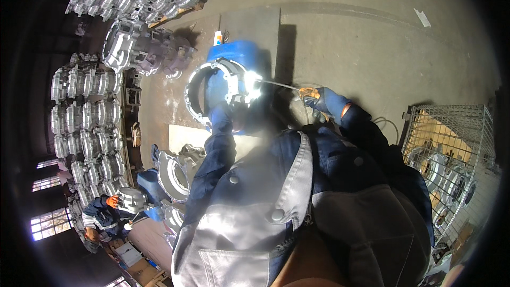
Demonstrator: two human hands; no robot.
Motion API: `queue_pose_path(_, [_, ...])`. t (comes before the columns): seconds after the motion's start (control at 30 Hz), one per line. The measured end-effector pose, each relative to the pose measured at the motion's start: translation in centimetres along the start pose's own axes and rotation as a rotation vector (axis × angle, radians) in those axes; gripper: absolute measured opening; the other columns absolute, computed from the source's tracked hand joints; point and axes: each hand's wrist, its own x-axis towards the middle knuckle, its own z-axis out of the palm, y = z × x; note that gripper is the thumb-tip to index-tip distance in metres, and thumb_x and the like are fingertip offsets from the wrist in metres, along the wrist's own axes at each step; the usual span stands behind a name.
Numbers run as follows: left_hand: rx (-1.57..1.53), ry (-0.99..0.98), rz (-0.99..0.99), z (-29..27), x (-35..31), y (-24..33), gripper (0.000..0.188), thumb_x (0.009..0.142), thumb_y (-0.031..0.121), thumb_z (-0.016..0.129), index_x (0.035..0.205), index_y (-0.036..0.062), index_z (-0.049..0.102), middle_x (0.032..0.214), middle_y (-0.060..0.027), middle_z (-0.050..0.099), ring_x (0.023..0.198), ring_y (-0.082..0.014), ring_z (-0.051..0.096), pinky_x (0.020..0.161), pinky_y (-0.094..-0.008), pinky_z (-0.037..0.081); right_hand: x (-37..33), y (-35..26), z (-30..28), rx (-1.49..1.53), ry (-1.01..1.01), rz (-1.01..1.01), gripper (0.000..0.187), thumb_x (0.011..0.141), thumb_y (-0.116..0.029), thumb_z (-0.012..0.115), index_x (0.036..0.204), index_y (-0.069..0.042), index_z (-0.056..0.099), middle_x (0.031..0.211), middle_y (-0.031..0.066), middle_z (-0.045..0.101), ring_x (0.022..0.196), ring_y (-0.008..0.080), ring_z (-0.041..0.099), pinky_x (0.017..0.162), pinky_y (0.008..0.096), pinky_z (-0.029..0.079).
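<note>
Jacket (239,196), left hand (221,116) seemingly half-hidden, glare-tipped rod (279,83)

Casting (237,76) on stand (232,49), cage (484,127) right

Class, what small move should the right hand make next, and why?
Probably ease the thin rod in the right hand back slightly to check the spot: its far end is lost in glare at the metal ring, so contact there cannot be seen.
</note>
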Motion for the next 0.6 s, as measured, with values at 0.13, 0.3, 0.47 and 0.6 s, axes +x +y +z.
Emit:
queue_pose_path(0.13, [-0.169, -0.036, -0.010, 0.0, -0.4, -0.2, 0.039, 0.079, 0.048, 0.065, 0.082, 0.0087, 0.068, 0.078, -0.0169, 0.066, 0.077, -0.0375, 0.064, 0.069, -0.0432, 0.049, 2.5, 1.5, 1.0, 0.019, -0.054, 0.057, 0.042, 0.092, -0.034, 0.057, 0.128, -0.012, 0.057, 0.131, 0.0067, 0.057, 0.112, 0.0233, 0.058, 0.096, 0.0280, 0.044])
queue_pose_path(0.3, [-0.132, 0.010, 0.030, -0.2, -0.7, 0.1, 0.038, 0.079, 0.046, 0.066, 0.082, 0.0081, 0.068, 0.076, -0.0173, 0.066, 0.076, -0.0375, 0.064, 0.068, -0.0436, 0.049, 2.5, 2.1, 1.0, -0.051, -0.100, 0.147, 0.043, 0.093, -0.036, 0.054, 0.132, -0.016, 0.054, 0.133, 0.0058, 0.055, 0.117, 0.0237, 0.055, 0.100, 0.0282, 0.042])
queue_pose_path(0.47, [-0.085, 0.061, 0.059, -0.2, -0.6, 0.1, 0.036, 0.080, 0.043, 0.066, 0.079, 0.0069, 0.068, 0.075, -0.0178, 0.065, 0.073, -0.0381, 0.063, 0.067, -0.0437, 0.048, 2.7, 1.9, 1.2, 0.036, -0.110, 0.051, 0.040, 0.093, -0.033, 0.057, 0.127, -0.014, 0.056, 0.126, 0.0054, 0.057, 0.111, 0.0206, 0.056, 0.093, 0.0289, 0.045])
queue_pose_path(0.6, [-0.091, 0.170, 0.076, -0.2, -0.3, 1.1, 0.037, 0.081, 0.044, 0.063, 0.078, 0.0070, 0.067, 0.073, -0.0174, 0.065, 0.071, -0.0364, 0.063, 0.065, -0.0430, 0.048, 3.5, 1.7, 1.6, 0.304, 0.040, -0.158, 0.033, 0.089, -0.031, 0.067, 0.114, -0.010, 0.066, 0.093, 0.0008, 0.068, 0.080, 0.0098, 0.059, 0.073, 0.0286, 0.051])
